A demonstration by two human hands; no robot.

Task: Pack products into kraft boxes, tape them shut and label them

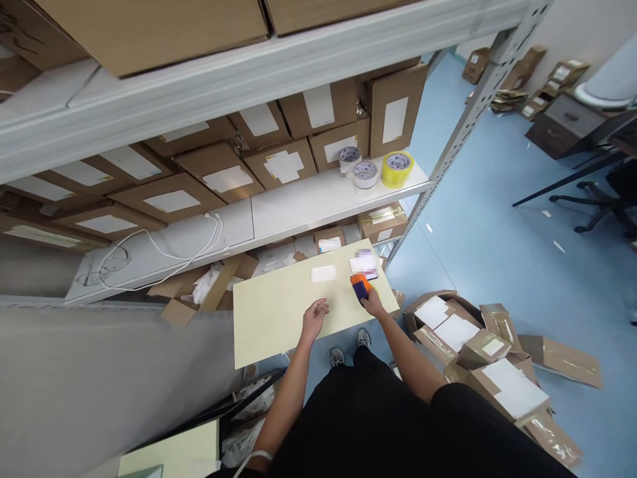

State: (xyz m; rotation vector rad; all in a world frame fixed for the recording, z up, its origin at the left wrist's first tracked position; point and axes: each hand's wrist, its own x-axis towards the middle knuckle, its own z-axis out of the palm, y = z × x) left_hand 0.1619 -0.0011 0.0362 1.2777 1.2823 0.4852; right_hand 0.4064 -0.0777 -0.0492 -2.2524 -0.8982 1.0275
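My right hand (373, 304) is closed around an orange and dark blue hand-held device (360, 288), whose exact kind I cannot make out. It is over the right part of a pale yellow board (279, 312). Just beyond the device lie papers or labels (362, 264), partly blurred. My left hand (314, 318) is over the middle of the board, fingers loosely bent and apart, with nothing seen in it. Past its fingertips a white rectangular label (323, 273) lies flat on the board.
A metal shelf (298, 206) ahead carries cardboard boxes (281, 164), a white cable (189, 257), clear tape rolls (365, 174) and a yellow tape roll (397, 168). An open carton (204, 289) sits below left. Boxes (512, 388) are heaped on the floor at right.
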